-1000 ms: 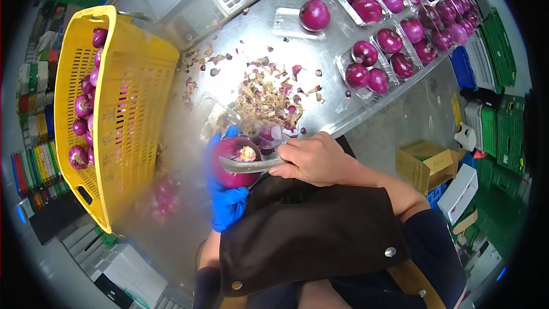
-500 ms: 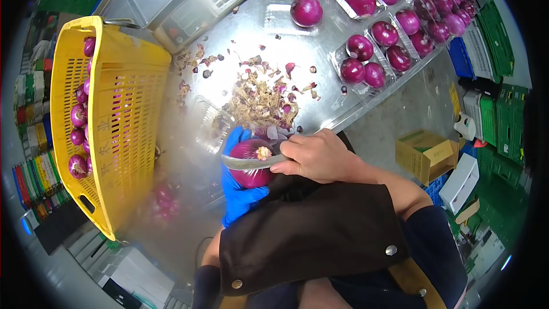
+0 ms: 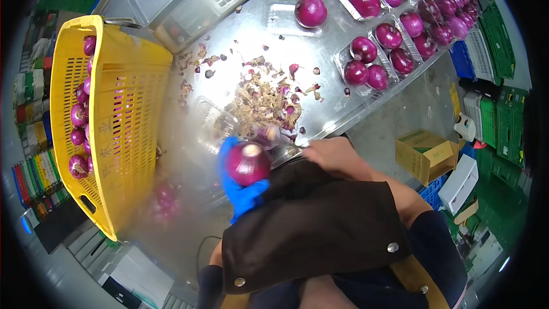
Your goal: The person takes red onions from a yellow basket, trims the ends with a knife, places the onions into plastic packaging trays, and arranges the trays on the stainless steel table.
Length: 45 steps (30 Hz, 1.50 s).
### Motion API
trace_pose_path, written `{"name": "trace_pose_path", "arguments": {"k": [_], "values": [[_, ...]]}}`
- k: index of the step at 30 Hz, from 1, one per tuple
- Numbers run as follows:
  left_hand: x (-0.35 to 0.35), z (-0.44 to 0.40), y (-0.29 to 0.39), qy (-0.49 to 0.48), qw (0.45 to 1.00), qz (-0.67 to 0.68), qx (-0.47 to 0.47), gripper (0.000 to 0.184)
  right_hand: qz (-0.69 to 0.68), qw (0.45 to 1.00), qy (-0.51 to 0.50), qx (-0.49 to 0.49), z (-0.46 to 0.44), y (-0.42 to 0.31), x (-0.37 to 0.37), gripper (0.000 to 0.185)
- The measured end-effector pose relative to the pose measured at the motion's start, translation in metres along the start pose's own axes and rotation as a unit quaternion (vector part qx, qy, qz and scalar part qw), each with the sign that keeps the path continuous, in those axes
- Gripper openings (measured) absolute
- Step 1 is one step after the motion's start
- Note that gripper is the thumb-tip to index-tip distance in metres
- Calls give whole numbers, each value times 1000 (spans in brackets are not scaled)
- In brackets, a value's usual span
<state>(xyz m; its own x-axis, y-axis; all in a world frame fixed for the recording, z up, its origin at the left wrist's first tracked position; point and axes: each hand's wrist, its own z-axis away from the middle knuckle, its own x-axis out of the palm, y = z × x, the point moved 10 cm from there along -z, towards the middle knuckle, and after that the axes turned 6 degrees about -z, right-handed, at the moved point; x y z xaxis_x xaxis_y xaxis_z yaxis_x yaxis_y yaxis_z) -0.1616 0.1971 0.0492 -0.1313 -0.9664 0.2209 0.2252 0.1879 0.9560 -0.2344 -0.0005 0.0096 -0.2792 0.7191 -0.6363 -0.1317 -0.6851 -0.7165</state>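
My left hand, in a blue glove, is wrapped round a large red onion near the table's front edge. A pale cut spot shows at the onion's top. My bare right hand is closed on the handle of a knife; its blade is blurred and stands apart from the onion, over the trimmings. Beyond both hands, a heap of dry roots and skins lies on the metal table.
A yellow crate of onions stands at the left, beside a scale. One onion sits in a clear tray. Packed onion trays line the back right. A cardboard box is beyond the table.
The knife has come away from the onion's top toward the trimmings, and my right hand has turned with it. The onion's tan root stub has given way to a pale flat spot.
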Motion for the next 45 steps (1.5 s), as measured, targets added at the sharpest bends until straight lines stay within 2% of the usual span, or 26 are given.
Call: {"name": "trace_pose_path", "arguments": {"k": [2, 3, 7, 10, 13, 14, 16, 19, 21, 23, 24, 25, 26, 27, 28, 29, 30, 32, 33, 35, 36, 39, 40, 42, 44, 45], "values": [[-11, -6, 23, 70, 996, -37, 37, 109, -85, 995, 11, 60, 10, 20, -11, 44], [-7, -9, 31, 73, 994, -68, 40, 108, -129, 987, 13, 90, 15, 24, -15, 44], [15, -23, 51, 19, 985, -135, 108, 104, -195, 976, -22, 96, -9, 0, -31, 42], [39, -42, 52, 9, 993, -100, 61, 102, -278, 950, 43, 134, -17, 15, -53, 34], [79, -84, 48, -48, 980, -188, 53, 100, -246, 937, 237, 70, -22, 38, -107, 29], [95, -101, 45, -65, 972, -218, 52, 100, -220, 938, 250, 101, -26, 48, -124, 32], [128, -137, 39, -99, 955, -260, 105, 94, -150, 925, 345, 52, -36, 64, -161, 36], [170, -197, 19, -114, 933, -311, 140, 93, -70, 915, 396, 40, -60, 87, -198, 48], [183, -236, -2, -117, 926, -334, 133, 89, -150, 913, 359, 122, -81, 117, -199, 54], [196, -262, -19, -126, 883, -439, 110, 84, -273, 891, 303, 201, -98, 130, -201, 67], [197, -273, -31, -131, 856, -491, 97, 81, -278, 892, 280, 219, -106, 136, -201, 67], [193, -284, -49, -107, 799, -560, 189, 76, -282, 894, 257, 236, -114, 145, -201, 68], [191, -289, -56, -109, 781, -579, 208, 75, -287, 894, 232, 253, -121, 153, -199, 68], [190, -290, -60, -111, 762, -596, 227, 75, -281, 895, 229, 259, -129, 167, -193, 58], [200, -284, -53, -115, 743, -611, 247, 74, -296, 896, 187, 274, -137, 174, -186, 57], [186, -285, -56, -97, 858, -486, 134, 72, -309, 894, 147, 291, -144, 178, -179, 55], [185, -274, -51, -81, 938, -338, 11, 70, -319, 889, 110, 309, -148, 185, -174, 54], [187, -267, -54, -96, 940, -328, -10, 60, -233, 929, 147, 249, -162, 195, -171, 37], [183, -266, -61, -111, 936, -335, -16, 55, -254, 923, 156, 242, -165, 197, -166, 36], [139, -294, -104, -136, 934, -321, -75, 45, -260, 924, 175, 220, -169, 191, -169, 32], [120, -305, -126, -132, 943, -274, -136, 42, -244, 930, 183, 204, -169, 184, -176, 31], [112, -312, -122, -120, 960, -243, -66, 46, -348, 890, 222, 193, -157, 172, -190, 24], [131, -306, -101, -109, 964, -240, -42, 49, -385, 871, 256, 164, -150, 165, -202, 16], [182, -287, -51, -94, 966, -241, -24, 55, -561, 765, 272, 160, -139, 166, -211, 15], [229, -270, -2, -91, 967, -235, -35, 61, -645, 692, 277, 172, -128, 186, -232, 17], [245, -265, 14, -95, 969, -224, -41, 65, -677, 664, 291, 125, -125, 201, -249, 21]]}}
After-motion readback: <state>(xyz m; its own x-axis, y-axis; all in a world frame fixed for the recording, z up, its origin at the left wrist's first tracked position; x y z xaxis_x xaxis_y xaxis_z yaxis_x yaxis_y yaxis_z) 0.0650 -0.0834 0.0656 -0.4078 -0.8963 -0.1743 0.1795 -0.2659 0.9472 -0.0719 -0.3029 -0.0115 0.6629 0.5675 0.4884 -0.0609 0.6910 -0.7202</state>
